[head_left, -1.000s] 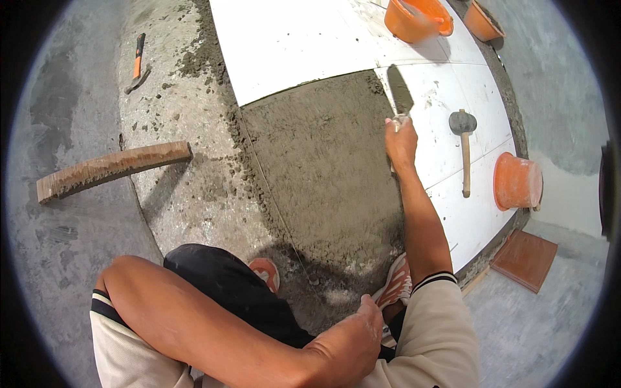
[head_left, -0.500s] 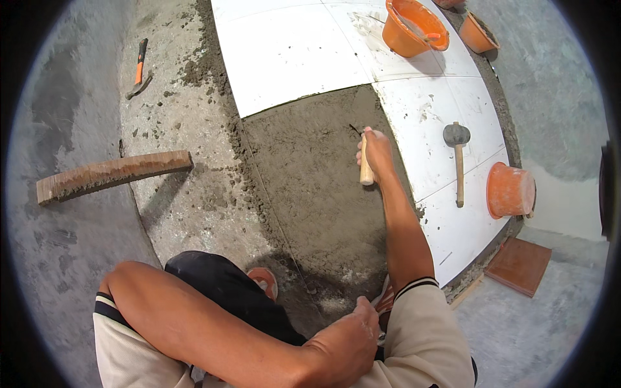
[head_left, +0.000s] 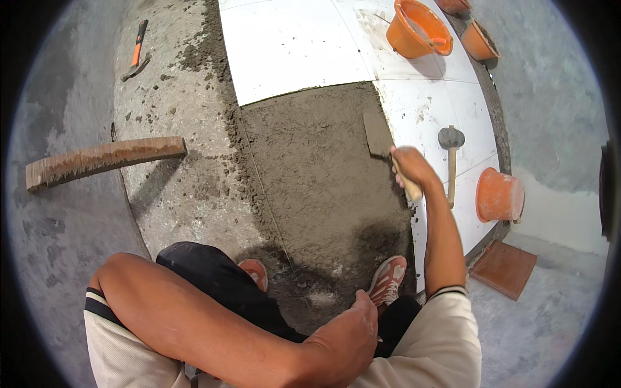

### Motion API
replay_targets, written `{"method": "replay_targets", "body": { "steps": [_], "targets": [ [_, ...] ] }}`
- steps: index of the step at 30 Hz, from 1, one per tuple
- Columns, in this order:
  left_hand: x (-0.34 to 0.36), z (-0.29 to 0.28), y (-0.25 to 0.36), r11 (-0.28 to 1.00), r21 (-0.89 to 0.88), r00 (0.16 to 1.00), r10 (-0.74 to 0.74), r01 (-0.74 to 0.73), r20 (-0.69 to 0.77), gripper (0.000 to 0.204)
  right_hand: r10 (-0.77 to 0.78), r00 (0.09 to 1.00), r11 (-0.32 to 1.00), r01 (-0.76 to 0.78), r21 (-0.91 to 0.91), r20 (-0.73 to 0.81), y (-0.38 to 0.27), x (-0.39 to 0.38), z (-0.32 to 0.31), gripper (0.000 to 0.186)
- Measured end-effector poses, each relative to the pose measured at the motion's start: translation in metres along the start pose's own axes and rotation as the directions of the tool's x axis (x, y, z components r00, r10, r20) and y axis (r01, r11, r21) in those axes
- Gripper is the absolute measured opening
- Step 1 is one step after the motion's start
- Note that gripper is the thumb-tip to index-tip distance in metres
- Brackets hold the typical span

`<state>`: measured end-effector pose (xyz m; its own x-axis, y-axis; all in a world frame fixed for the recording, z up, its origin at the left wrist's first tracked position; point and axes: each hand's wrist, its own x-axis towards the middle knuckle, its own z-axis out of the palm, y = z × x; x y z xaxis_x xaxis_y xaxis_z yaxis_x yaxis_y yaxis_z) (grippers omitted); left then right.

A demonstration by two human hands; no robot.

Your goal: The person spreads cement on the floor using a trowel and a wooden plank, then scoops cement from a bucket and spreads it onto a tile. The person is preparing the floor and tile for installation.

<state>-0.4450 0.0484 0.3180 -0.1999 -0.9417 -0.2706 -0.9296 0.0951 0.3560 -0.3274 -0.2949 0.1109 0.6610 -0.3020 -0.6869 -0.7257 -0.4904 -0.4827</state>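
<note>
Head view: white floor tiles (head_left: 291,45), several, laid flat; mortar bed (head_left: 317,149), grey, bordered by the tiles at its top and right; wooden plank (head_left: 103,161), well apart at left; orange bucket (head_left: 404,40), on the tiles; trowel (head_left: 378,136), blade at the mortar's right side; rubber mallet (head_left: 452,161), on the tiles; claw hammer (head_left: 137,52), upper left; left hand (head_left: 343,336), near the right shoe (head_left: 388,281), loosely curled, contents cannot be told; right hand (head_left: 414,165), closed round the trowel's wooden handle
</note>
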Motion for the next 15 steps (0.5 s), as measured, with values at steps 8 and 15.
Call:
{"method": "replay_targets", "body": {
  "steps": [8, 15],
  "targets": [
    [0.013, 0.007, -0.005, 0.996, -0.084, 0.997, 0.017, -0.01, 0.074, 0.047, -0.132, 0.982, 0.974, 0.153, 0.166, -0.133, -0.002, 0.047, 0.01, 0.045],
    [0.015, 0.007, -0.013, 0.993, -0.121, 0.998, 0.022, -0.015, 0.06, 0.045, -0.158, 0.987, 0.984, 0.153, 0.095, 0.041, -0.022, 0.054, 0.005, 0.041]
  ]
}}
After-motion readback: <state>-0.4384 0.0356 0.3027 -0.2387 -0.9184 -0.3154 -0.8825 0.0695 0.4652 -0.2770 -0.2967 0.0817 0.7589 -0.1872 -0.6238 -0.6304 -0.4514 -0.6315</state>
